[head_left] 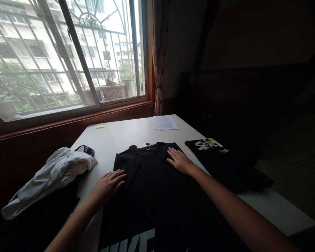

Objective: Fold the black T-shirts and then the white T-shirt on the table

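On the white table [115,130], a black T-shirt [157,182] lay collar toward twelve o'clock, seemingly light, limp and best gripped at both shoulders, while the left hand [107,185] and right hand [180,161] rested flat at ten and one o'clock, fingers slightly spread.

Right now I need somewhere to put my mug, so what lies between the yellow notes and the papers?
Between the yellow notes and the papers, the head view shows only a bare stretch of white tabletop.
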`<action>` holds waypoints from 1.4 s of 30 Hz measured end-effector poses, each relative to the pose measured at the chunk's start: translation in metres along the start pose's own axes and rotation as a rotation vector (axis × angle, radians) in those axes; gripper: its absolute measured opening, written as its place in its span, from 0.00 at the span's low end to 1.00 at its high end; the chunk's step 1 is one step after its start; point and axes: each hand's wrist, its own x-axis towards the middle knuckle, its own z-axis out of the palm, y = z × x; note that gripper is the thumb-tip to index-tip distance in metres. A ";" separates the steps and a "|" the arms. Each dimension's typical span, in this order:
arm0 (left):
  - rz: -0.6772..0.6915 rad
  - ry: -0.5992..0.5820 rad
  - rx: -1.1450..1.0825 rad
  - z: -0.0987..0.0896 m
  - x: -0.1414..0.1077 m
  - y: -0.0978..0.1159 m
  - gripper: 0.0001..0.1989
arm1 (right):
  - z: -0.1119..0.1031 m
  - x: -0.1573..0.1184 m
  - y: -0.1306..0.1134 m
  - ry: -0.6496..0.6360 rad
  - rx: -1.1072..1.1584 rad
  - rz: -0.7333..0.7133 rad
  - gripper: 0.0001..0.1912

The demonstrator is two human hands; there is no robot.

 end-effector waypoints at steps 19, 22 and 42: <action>-0.457 -0.046 0.207 0.049 0.108 -0.008 0.31 | -0.007 -0.006 -0.009 0.003 -0.022 0.006 0.40; -0.456 -0.048 0.205 0.054 0.105 -0.012 0.32 | -0.013 -0.002 -0.009 0.001 -0.041 0.008 0.39; -0.219 -0.130 0.112 0.047 0.105 -0.043 0.30 | 0.000 0.078 -0.030 -0.067 0.016 -0.016 0.40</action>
